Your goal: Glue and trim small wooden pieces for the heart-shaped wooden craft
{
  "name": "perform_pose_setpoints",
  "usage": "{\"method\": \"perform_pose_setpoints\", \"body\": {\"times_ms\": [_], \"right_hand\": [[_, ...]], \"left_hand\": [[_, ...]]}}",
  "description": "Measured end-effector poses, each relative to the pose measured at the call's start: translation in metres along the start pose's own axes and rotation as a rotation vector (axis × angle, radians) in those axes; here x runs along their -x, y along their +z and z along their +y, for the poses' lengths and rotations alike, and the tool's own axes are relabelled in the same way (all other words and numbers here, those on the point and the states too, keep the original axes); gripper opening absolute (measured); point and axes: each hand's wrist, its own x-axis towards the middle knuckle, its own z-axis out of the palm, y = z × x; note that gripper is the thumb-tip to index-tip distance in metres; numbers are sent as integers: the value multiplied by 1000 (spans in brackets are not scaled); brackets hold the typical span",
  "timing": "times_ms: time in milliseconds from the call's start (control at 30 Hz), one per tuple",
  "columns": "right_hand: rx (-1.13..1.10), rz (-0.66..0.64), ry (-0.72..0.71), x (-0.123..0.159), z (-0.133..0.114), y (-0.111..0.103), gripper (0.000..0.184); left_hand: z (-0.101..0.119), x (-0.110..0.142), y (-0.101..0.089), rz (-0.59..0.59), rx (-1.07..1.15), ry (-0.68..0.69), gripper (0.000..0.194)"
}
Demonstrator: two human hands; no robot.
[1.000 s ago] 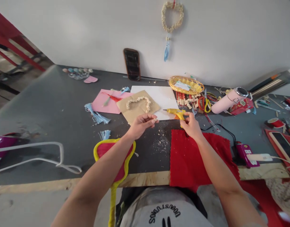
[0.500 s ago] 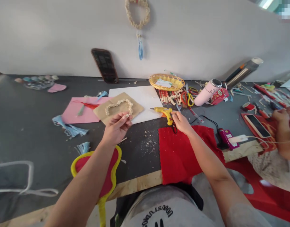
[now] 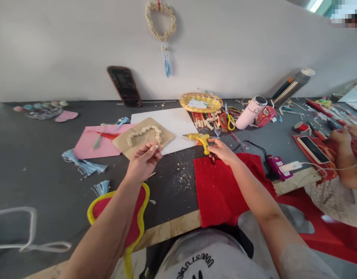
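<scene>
At the near edge of the brown paper (image 3: 142, 139), the left hand (image 3: 145, 159) pinches a small pale piece (image 3: 156, 146). Right of this paper, the right hand (image 3: 221, 150) is at the yellow glue gun (image 3: 198, 137); whether it grasps, from here I cannot tell. Better to keep the nozzle (image 3: 185, 135) clear of skin.

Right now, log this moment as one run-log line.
left hand: pinching small pale piece | right hand: at yellow glue gun | brown paper: curved pale strand on top | red cloth: over near edge of table

Yellow glue gun (image 3: 199, 137), cream garland (image 3: 144, 129), tan paper (image 3: 166, 135), red cloth (image 3: 222, 186), pale-blue tassel (image 3: 85, 163).
</scene>
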Motion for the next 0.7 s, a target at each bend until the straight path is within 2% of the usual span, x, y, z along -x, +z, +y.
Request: {"method": "perform_pose_setpoints", "body": {"times_ms": [167,433,567,700], "right_hand": [[-107,40,32,0,1,0,38],[-202,114,-65,9,1,2,55],[-223,200,-148,23,1,-19,57],[-186,324,-115,39,6,-55,59]], "left_hand": [[-2,-1,-1,-13,-33,-11,21],[-5,1,-6,-62,-72,-20,26],[-6,2,-4,-56,-103,-27,28],[-5,4,-1,-64,-114,-23,27]]}}
